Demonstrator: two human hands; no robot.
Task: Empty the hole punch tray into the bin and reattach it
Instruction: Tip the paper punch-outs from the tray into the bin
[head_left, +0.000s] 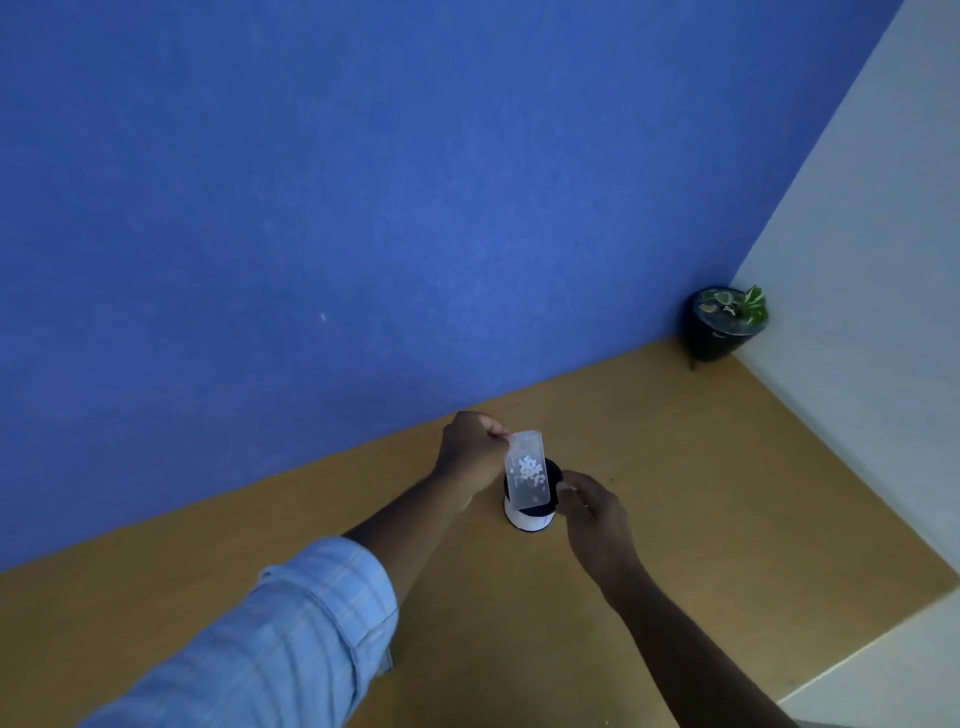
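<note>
My left hand (470, 449) pinches the top edge of a clear plastic hole punch tray (527, 470), which hangs tilted over a small white bin (530, 519) with a dark opening. White paper dots cling inside the tray. My right hand (592, 512) sits just right of the bin, fingers curled close to the bin's rim; whether it touches the rim or the tray is unclear. The hole punch itself is not in view.
The bin stands on a tan wooden table (675, 493) against a blue wall. A dark pot with a green plant (724, 322) sits in the far right corner. The table's right edge meets a pale surface.
</note>
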